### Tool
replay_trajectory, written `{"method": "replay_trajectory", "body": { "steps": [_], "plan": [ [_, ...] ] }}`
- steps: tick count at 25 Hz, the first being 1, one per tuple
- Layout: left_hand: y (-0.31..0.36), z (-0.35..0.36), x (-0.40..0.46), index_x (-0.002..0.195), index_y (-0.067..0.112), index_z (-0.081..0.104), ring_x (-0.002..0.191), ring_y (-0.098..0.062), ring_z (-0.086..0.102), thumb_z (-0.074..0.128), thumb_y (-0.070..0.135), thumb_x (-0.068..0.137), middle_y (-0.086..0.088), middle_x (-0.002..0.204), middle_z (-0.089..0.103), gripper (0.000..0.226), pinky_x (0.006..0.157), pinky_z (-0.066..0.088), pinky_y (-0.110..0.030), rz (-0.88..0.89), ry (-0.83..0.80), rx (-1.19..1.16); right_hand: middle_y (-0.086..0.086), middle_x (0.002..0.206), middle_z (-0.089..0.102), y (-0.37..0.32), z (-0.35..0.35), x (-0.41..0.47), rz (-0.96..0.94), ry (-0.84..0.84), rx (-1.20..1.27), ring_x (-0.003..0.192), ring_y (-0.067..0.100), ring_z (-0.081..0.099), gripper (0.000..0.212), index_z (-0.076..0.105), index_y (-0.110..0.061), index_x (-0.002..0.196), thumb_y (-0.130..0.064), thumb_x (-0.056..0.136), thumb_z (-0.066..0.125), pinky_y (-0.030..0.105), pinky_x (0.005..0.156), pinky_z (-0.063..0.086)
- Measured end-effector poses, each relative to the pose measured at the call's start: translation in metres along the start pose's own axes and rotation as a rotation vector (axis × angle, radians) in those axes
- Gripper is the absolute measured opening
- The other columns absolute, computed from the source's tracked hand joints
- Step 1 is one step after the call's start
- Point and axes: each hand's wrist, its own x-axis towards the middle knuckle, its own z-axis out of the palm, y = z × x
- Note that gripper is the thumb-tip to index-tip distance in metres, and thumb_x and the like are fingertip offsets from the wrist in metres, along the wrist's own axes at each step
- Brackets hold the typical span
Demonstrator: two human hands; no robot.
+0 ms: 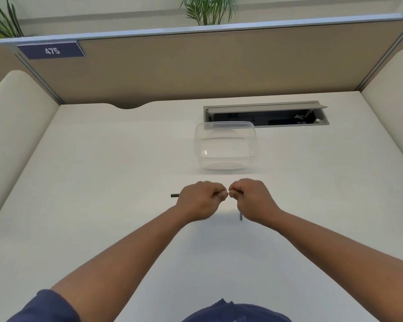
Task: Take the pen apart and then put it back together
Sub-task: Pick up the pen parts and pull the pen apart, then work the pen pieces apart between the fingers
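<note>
My left hand (201,199) is closed around a dark pen barrel (175,195); only its left end sticks out past the knuckles. My right hand (251,198) is closed too, its fingertips meeting the left hand's at a small pale bit of the pen between them. A short dark pen piece (241,216) pokes out below my right hand; whether that hand holds it or it lies on the desk, I cannot tell. Both hands hover just above the white desk (102,182), in its middle.
A clear plastic container (226,145) stands just beyond the hands. Behind it is an open cable hatch (265,113) in the desk. Tan partition walls (196,66) close off the back and sides.
</note>
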Motion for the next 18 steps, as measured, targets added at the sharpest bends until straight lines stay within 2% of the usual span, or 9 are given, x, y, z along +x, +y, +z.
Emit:
{"method": "replay_trajectory", "body": {
  "steps": [2, 4, 6, 7, 9, 11, 13, 15, 18],
  "plan": [
    [0.001, -0.012, 0.005, 0.077, 0.033, 0.067, 0.064, -0.003, 0.054, 0.051, 0.038, 0.098, 0.021, 0.065, 0.060, 0.027, 0.059, 0.037, -0.027, -0.109, -0.195, -0.321, 0.007, 0.071, 0.063, 0.000, -0.001, 0.001, -0.121, 0.064, -0.117, 0.070, 0.028, 0.055, 0.016, 0.069, -0.006, 0.077, -0.002, 0.090, 0.060, 0.041, 0.063, 0.049],
    [-0.002, -0.025, 0.006, 0.074, 0.026, 0.069, 0.054, -0.008, 0.042, 0.055, 0.033, 0.099, 0.015, 0.061, 0.052, 0.029, 0.055, 0.029, -0.024, -0.195, -0.352, -0.608, 0.007, 0.071, 0.062, 0.003, -0.005, 0.003, -0.329, 0.125, -0.227, 0.067, 0.029, 0.053, 0.015, 0.067, -0.005, 0.076, 0.006, 0.085, 0.062, 0.039, 0.058, 0.049],
    [0.000, -0.027, 0.007, 0.075, 0.024, 0.069, 0.054, -0.008, 0.040, 0.055, 0.035, 0.100, 0.015, 0.060, 0.049, 0.030, 0.055, 0.029, -0.023, -0.170, -0.384, -0.643, 0.005, 0.073, 0.062, 0.013, -0.011, 0.001, -0.521, 0.153, -0.351, 0.067, 0.027, 0.052, 0.017, 0.069, -0.007, 0.080, 0.009, 0.082, 0.064, 0.034, 0.057, 0.046],
    [0.001, -0.023, 0.005, 0.075, 0.026, 0.068, 0.056, -0.004, 0.044, 0.054, 0.036, 0.100, 0.019, 0.059, 0.052, 0.031, 0.058, 0.034, -0.023, -0.148, -0.352, -0.595, 0.004, 0.075, 0.062, 0.015, -0.011, -0.001, -0.522, 0.130, -0.331, 0.068, 0.026, 0.052, 0.014, 0.069, -0.008, 0.083, 0.005, 0.086, 0.064, 0.034, 0.058, 0.046],
    [0.002, -0.014, 0.002, 0.073, 0.034, 0.063, 0.066, -0.002, 0.053, 0.050, 0.042, 0.100, 0.022, 0.064, 0.059, 0.031, 0.066, 0.042, -0.027, -0.087, -0.237, -0.396, 0.000, 0.079, 0.061, 0.018, -0.009, -0.004, -0.309, 0.042, -0.138, 0.072, 0.023, 0.052, 0.011, 0.066, -0.012, 0.087, -0.007, 0.095, 0.060, 0.037, 0.062, 0.048],
    [0.001, -0.004, -0.001, 0.071, 0.042, 0.054, 0.070, -0.008, 0.055, 0.044, 0.048, 0.100, 0.017, 0.068, 0.058, 0.032, 0.064, 0.042, -0.031, -0.030, -0.122, -0.137, -0.002, 0.079, 0.061, 0.016, -0.007, -0.006, 0.035, -0.145, 0.165, 0.069, 0.018, 0.054, 0.017, 0.064, -0.018, 0.085, -0.018, 0.099, 0.055, 0.034, 0.061, 0.050],
    [-0.003, 0.005, -0.004, 0.071, 0.041, 0.048, 0.070, -0.012, 0.053, 0.041, 0.049, 0.101, 0.012, 0.066, 0.055, 0.033, 0.060, 0.038, -0.031, 0.043, -0.017, 0.009, 0.001, 0.079, 0.062, 0.013, -0.007, -0.007, 0.274, -0.283, 0.471, 0.068, 0.015, 0.054, 0.021, 0.066, -0.015, 0.086, -0.021, 0.101, 0.052, 0.031, 0.063, 0.050],
    [-0.007, 0.011, -0.006, 0.075, 0.033, 0.050, 0.068, -0.018, 0.052, 0.039, 0.046, 0.102, 0.007, 0.066, 0.054, 0.032, 0.058, 0.038, -0.033, 0.146, 0.084, 0.082, 0.004, 0.077, 0.063, 0.010, -0.011, -0.007, 0.391, -0.375, 0.634, 0.066, 0.015, 0.054, 0.024, 0.069, -0.010, 0.088, -0.020, 0.102, 0.052, 0.029, 0.063, 0.048],
    [-0.010, 0.013, -0.009, 0.083, 0.023, 0.061, 0.065, -0.024, 0.053, 0.043, 0.039, 0.102, 0.003, 0.067, 0.056, 0.031, 0.058, 0.043, -0.037, 0.314, 0.199, 0.211, 0.005, 0.073, 0.065, 0.006, -0.020, -0.006, 0.495, -0.475, 0.748, 0.061, 0.014, 0.053, 0.027, 0.070, -0.006, 0.089, -0.022, 0.103, 0.053, 0.026, 0.058, 0.046]
  ]
}}
